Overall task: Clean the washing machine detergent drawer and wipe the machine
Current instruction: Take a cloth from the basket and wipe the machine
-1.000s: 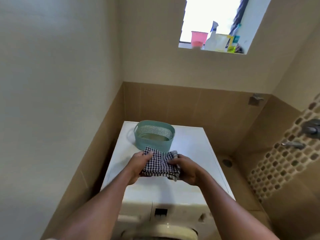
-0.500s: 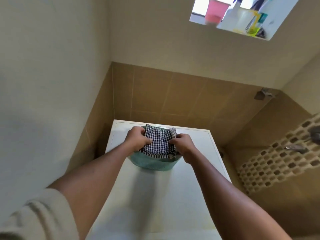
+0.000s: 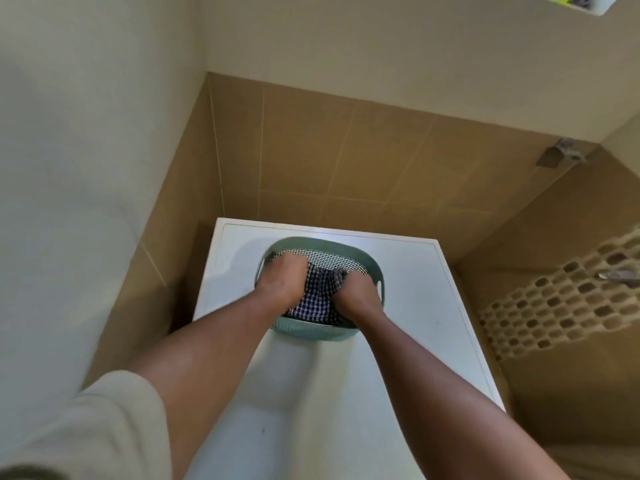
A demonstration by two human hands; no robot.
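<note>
Washing machine top (image 3: 419, 327), tiled corner: clutching checked cloth (image 3: 317, 299) with left hand (image 3: 282, 284), right hand (image 3: 358, 296) inside teal basket (image 3: 313, 333), probably wetting it

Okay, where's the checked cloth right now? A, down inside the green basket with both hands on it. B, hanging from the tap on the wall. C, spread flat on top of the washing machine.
A: the left hand and right hand both grip the checked cloth inside the green basket, which stands on the washing machine.

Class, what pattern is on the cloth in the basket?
The cloth shows a dark-and-white check, clearest in the head view.
</note>
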